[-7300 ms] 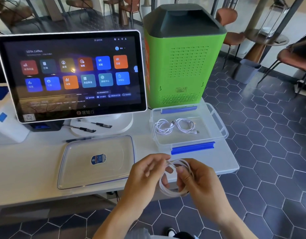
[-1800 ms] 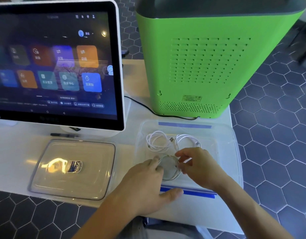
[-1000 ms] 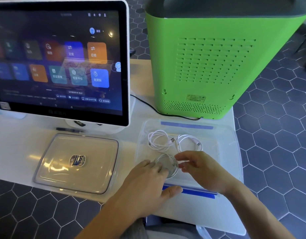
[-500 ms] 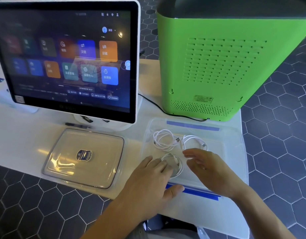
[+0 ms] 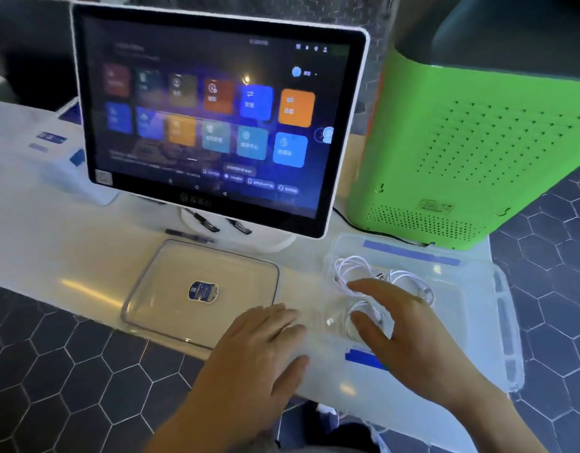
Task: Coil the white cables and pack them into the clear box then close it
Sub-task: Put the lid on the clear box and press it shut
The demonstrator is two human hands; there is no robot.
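The clear box [image 5: 478, 289] with blue clips stands open on the white table, right of centre. Inside it lie three coiled white cables: one at the back left [image 5: 347, 271], one at the back right [image 5: 412, 281], and a third at the front [image 5: 363, 318]. My right hand [image 5: 409, 325] hovers open over the box, fingers spread above the front coil, holding nothing. My left hand [image 5: 262, 341] is open with straight fingers just left of the box, over the table edge. The clear lid [image 5: 171, 289] with a blue sticker lies flat to the left.
A large touchscreen terminal [image 5: 213, 119] on a white stand rises right behind the lid. A tall green machine [image 5: 471, 152] stands behind the box, its black cord running along the table. Pens [image 5: 190, 231] lie by the stand. The table's front edge is near my hands.
The third coil has gone from my hands into the box. Since half a second ago both hands have let go of it, and my left hand has drawn back out of the box.
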